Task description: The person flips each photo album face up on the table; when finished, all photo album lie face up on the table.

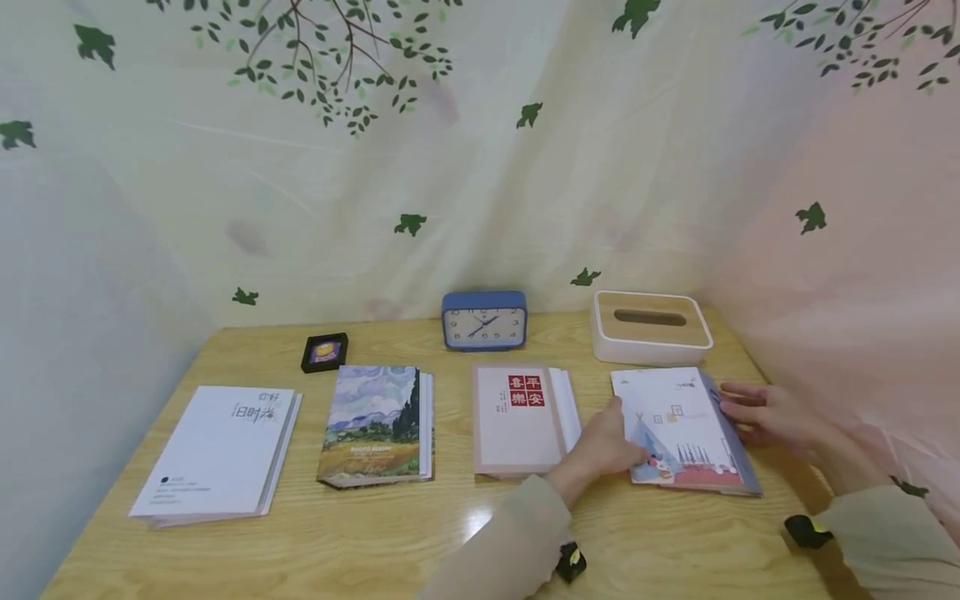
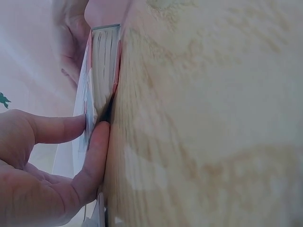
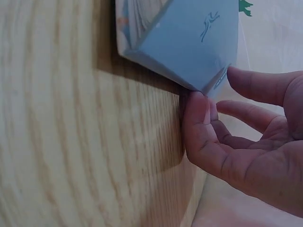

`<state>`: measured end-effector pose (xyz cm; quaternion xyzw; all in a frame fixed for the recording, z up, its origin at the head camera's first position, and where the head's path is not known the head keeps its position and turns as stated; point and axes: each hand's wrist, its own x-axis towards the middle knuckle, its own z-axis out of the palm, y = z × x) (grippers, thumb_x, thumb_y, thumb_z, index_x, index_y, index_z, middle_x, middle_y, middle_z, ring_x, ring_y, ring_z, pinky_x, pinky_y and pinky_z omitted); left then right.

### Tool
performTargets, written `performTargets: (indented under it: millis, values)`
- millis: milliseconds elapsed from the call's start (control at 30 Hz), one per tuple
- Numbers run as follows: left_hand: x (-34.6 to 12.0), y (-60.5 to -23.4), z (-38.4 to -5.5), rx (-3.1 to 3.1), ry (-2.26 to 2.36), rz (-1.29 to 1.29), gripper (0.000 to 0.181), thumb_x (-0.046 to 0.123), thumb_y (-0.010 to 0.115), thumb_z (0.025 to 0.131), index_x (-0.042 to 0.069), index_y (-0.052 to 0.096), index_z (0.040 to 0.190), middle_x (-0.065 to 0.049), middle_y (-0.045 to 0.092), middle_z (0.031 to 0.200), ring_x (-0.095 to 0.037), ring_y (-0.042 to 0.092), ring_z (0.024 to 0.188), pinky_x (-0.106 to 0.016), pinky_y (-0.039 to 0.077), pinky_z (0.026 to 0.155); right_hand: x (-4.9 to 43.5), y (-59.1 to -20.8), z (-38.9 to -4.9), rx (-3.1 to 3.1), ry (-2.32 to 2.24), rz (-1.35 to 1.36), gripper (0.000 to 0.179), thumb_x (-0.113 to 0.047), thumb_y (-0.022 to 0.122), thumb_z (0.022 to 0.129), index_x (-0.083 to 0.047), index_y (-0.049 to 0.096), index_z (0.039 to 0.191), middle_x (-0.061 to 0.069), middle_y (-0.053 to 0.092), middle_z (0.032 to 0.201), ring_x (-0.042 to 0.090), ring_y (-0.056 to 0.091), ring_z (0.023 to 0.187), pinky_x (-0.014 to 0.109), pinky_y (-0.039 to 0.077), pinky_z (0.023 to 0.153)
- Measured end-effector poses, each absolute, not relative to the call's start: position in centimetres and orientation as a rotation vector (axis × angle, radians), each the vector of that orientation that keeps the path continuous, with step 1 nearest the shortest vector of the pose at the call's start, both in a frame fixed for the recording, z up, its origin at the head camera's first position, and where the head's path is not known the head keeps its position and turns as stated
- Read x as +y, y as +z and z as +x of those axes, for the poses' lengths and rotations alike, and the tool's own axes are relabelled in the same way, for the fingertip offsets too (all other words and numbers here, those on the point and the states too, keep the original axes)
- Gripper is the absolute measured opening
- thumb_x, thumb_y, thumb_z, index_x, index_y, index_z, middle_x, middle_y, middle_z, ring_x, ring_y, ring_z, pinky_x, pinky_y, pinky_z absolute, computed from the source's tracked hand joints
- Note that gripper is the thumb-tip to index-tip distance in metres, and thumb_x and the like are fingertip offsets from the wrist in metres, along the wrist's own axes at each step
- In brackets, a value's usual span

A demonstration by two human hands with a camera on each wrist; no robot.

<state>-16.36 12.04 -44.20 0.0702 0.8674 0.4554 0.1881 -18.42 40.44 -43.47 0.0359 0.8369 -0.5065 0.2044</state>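
Note:
A photo album point(image 1: 682, 425) with a white cover, a blue tent drawing and a red lower band lies at the right of the table. My left hand point(image 1: 611, 437) pinches its left edge. The left wrist view shows the thumb point(image 2: 61, 128) against the cover and a finger point(image 2: 97, 146) at the underside, near the page block point(image 2: 104, 56). At the opposite edge, my right hand point(image 1: 772, 412) holds the blue-grey spine point(image 3: 184, 45). Its curled fingers point(image 3: 196, 113) reach under the spine's lower corner, and the thumb point(image 3: 255, 85) is at the upper side.
Left of this album lie a pink-beige album point(image 1: 517, 433), a landscape-painting album point(image 1: 371, 425) and a white album point(image 1: 213, 450). Behind them stand a white tissue box point(image 1: 648, 350) with a wooden lid, a blue clock point(image 1: 485, 321) and a small black frame point(image 1: 325, 352).

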Motion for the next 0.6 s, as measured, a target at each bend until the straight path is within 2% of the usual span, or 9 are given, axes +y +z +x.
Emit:
performTargets:
  millis: [100,200,267,400,600]
  values:
    - [12.08,-44.10,-16.28,2.423,1.292,0.193,0.092,0.012,0.086,0.079,0.007,0.036,0.156,-0.010,0.054,0.148,-0.017,0.050,0.134,-0.029,0.039,0.111,40.73,-43.30,-18.58,2.299,-1.443,0.103,0.075,-0.020,0.059,0.105,0.016,0.014,0.153,0.025,0.056,0.131,0.008,0.062,0.087,0.031,0.059,0.076]
    - [12.08,-44.05,-16.27,2.414,1.302,0.204,0.092,0.012,0.086,0.079,0.006,0.036,0.156,-0.010,0.053,0.149,-0.018,0.049,0.135,-0.029,0.038,0.112,40.86,-43.16,-18.64,2.268,-1.468,0.111,0.075,-0.018,0.058,0.105,0.017,0.012,0.153,0.007,0.061,0.119,0.010,0.064,0.086,0.033,0.060,0.075]
    - [12.07,-44.07,-16.32,2.408,1.307,0.212,0.092,0.011,0.086,0.079,0.006,0.036,0.156,-0.010,0.052,0.149,-0.018,0.048,0.136,-0.028,0.037,0.112,40.85,-43.14,-18.63,2.257,-1.471,0.119,0.075,-0.017,0.059,0.105,0.016,0.013,0.153,0.006,0.060,0.118,0.011,0.064,0.087,0.033,0.060,0.076]
    - [12.05,-44.09,-16.43,2.392,1.302,0.227,0.093,0.012,0.086,0.079,0.006,0.036,0.157,-0.010,0.050,0.151,-0.018,0.046,0.138,-0.029,0.036,0.113,40.66,-43.16,-18.61,2.246,-1.474,0.119,0.074,-0.020,0.058,0.105,0.014,0.015,0.154,0.012,0.059,0.125,0.013,0.063,0.090,0.035,0.059,0.077]
    - [11.81,-44.18,-16.54,2.364,1.288,0.243,0.093,0.017,0.084,0.082,0.006,0.033,0.158,-0.010,0.046,0.154,-0.019,0.043,0.140,-0.029,0.034,0.115,40.32,-42.84,-18.64,2.199,-1.547,0.066,0.072,-0.020,0.057,0.106,0.010,0.016,0.156,0.008,0.064,0.127,0.013,0.064,0.095,0.034,0.058,0.078]
